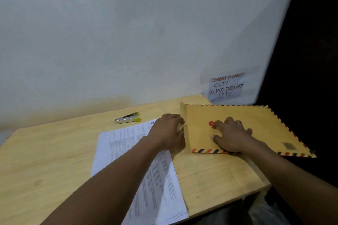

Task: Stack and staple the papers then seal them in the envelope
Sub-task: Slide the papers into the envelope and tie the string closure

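A brown envelope (256,124) with a red-and-blue striped border lies at the table's right end, partly past the edge. Its flap (183,113) stands up at the left end. My left hand (169,131) pinches that flap's lower part. My right hand (232,137) lies flat on the envelope, fingers spread beside a red string button (211,123). A stack of printed white papers (128,151) lies under my left forearm, reaching the near table edge. A silver stapler (128,118) with a yellow tip rests beyond the papers.
The wooden table (45,160) stands against a white wall. A taped handwritten note (226,86) hangs on the wall behind the envelope. A dark panel (301,60) fills the right side. The table's right edge (256,171) runs just past my right forearm.
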{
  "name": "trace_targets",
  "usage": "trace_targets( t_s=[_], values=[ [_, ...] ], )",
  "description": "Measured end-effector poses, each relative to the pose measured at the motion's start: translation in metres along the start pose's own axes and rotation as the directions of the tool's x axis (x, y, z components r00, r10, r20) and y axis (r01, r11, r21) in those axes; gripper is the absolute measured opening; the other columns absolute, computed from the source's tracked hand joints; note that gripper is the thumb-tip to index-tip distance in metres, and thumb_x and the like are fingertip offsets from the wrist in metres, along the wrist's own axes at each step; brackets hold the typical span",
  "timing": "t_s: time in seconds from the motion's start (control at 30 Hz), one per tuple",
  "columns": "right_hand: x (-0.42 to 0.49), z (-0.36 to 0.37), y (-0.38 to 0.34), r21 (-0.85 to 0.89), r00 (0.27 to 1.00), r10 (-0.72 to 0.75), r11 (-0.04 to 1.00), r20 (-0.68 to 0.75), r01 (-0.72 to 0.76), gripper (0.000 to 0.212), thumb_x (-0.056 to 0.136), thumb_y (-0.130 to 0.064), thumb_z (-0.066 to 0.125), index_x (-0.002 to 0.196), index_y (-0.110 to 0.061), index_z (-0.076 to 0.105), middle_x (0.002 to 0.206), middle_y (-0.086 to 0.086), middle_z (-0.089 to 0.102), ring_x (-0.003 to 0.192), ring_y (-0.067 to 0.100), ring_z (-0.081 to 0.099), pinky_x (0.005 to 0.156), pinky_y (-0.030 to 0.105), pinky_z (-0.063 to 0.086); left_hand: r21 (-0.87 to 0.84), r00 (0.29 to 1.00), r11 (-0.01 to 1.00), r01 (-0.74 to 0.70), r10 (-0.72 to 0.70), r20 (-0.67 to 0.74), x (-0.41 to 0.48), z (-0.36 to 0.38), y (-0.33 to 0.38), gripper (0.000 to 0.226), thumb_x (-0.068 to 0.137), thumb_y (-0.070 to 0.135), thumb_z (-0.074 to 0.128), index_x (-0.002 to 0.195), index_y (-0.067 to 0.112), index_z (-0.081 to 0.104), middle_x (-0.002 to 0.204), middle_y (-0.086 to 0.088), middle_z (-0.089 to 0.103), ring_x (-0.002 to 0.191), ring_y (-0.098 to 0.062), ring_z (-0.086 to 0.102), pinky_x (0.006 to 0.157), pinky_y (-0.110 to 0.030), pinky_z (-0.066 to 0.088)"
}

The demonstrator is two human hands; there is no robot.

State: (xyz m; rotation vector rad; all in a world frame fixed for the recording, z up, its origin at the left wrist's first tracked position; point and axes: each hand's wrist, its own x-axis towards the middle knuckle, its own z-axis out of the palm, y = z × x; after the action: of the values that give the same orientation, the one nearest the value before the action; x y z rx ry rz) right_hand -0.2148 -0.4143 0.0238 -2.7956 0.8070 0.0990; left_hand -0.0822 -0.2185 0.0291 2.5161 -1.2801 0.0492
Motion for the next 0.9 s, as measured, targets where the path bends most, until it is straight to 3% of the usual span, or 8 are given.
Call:
trace_targets(
  t_s=[0.2, 0.27, 0.33, 0.4, 0.5, 0.63, 0.73, 0.9],
  values=[
    [0.003, -0.004, -0.001, 0.094, 0.994, -0.091, 0.992, 0.053, 0.086, 0.044, 0.092, -0.032, 0.048, 0.136, -0.037, 0.046, 0.135, -0.001, 0.039, 0.127, 0.026, 0.042, 0.107, 0.054, 0.030, -0.067, 0.995, 0.994, -0.090, 0.086, -0.056, 0.000, -0.004, 0.010, 0.034, 0.083, 0.025, 0.043, 0.092, 0.013, 0.073, 0.130, -0.005, 0.069, 0.141, -0.025, 0.044, 0.116, -0.037, 0.035],
    [0.005, -0.006, -0.001, 0.135, 0.990, -0.119, 0.985, 0.079, 0.107, 0.036, 0.090, -0.027, 0.050, 0.125, -0.034, 0.052, 0.128, -0.004, 0.041, 0.120, 0.023, 0.047, 0.107, 0.053, 0.033, -0.076, 0.998, 0.995, -0.061, 0.060, -0.012, -0.001, -0.009, 0.013, 0.035, 0.082, 0.025, 0.039, 0.078, 0.009, 0.070, 0.088, -0.008, 0.076, 0.103, -0.028, 0.066, 0.101, -0.035, 0.047],
    [0.007, -0.006, -0.001, 0.171, 0.984, -0.162, 0.974, 0.078, 0.147, 0.026, 0.088, -0.025, 0.052, 0.113, -0.032, 0.056, 0.120, -0.006, 0.042, 0.114, 0.021, 0.050, 0.105, 0.051, 0.037, -0.092, 0.999, 0.996, -0.012, 0.016, 0.040, -0.002, -0.011, 0.016, 0.032, 0.082, 0.026, 0.040, 0.078, 0.013, 0.069, 0.072, -0.005, 0.069, 0.072, -0.024, 0.061, 0.081, -0.041, 0.056],
    [0.008, -0.004, -0.003, 0.186, 0.978, -0.204, 0.963, 0.045, 0.193, 0.015, 0.088, -0.025, 0.054, 0.101, -0.030, 0.058, 0.112, -0.007, 0.044, 0.108, 0.020, 0.052, 0.101, 0.046, 0.042, -0.119, 0.997, 0.993, 0.020, -0.011, 0.071, -0.004, -0.008, 0.017, 0.033, 0.081, 0.029, 0.042, 0.093, 0.019, 0.072, 0.087, -0.001, 0.074, 0.080, -0.021, 0.064, 0.076, -0.041, 0.057],
    [0.006, -0.002, -0.007, 0.191, 0.972, -0.235, 0.953, -0.033, 0.237, 0.007, 0.087, -0.027, 0.059, 0.092, -0.023, 0.061, 0.105, -0.006, 0.049, 0.100, 0.019, 0.054, 0.091, 0.039, 0.048, -0.148, 0.996, 0.988, 0.048, -0.037, 0.080, -0.006, -0.005, 0.018, 0.030, 0.090, 0.024, 0.054, 0.115, 0.021, 0.069, 0.114, 0.001, 0.072, 0.103, -0.020, 0.064, 0.089, -0.038, 0.055],
    [0.005, 0.001, -0.009, 0.173, 0.965, -0.245, 0.951, -0.090, 0.257, 0.032, 0.090, -0.045, 0.060, 0.115, -0.025, 0.057, 0.105, -0.010, 0.050, 0.104, 0.015, 0.048, 0.087, 0.033, 0.046, -0.083, 0.979, 0.987, 0.139, -0.124, 0.164, -0.005, -0.002, 0.014, 0.044, 0.092, 0.022, 0.061, 0.136, 0.020, 0.058, 0.134, -0.008, 0.059, 0.122, -0.027, 0.055, 0.098, -0.037, 0.049],
    [0.005, 0.005, -0.010, 0.083, 0.971, -0.221, 0.970, -0.090, 0.228, 0.058, 0.090, -0.056, 0.052, 0.138, -0.023, 0.049, 0.123, -0.002, 0.053, 0.120, 0.019, 0.043, 0.098, 0.040, 0.045, 0.037, 0.969, 0.981, 0.192, -0.196, 0.151, -0.003, 0.000, 0.009, 0.047, 0.090, 0.031, 0.061, 0.136, 0.023, 0.058, 0.132, -0.007, 0.061, 0.117, -0.028, 0.059, 0.093, -0.039, 0.053],
    [0.010, 0.010, -0.011, 0.100, 0.963, -0.242, 0.962, -0.120, 0.255, 0.045, 0.091, -0.045, 0.058, 0.129, -0.022, 0.056, 0.126, -0.003, 0.051, 0.118, 0.018, 0.045, 0.097, 0.037, 0.045, 0.015, 0.972, 0.979, 0.204, -0.204, 0.119, -0.003, -0.003, 0.005, 0.039, 0.087, 0.037, 0.061, 0.124, 0.026, 0.068, 0.120, -0.005, 0.068, 0.108, -0.026, 0.064, 0.089, -0.039, 0.056]
  ],
)
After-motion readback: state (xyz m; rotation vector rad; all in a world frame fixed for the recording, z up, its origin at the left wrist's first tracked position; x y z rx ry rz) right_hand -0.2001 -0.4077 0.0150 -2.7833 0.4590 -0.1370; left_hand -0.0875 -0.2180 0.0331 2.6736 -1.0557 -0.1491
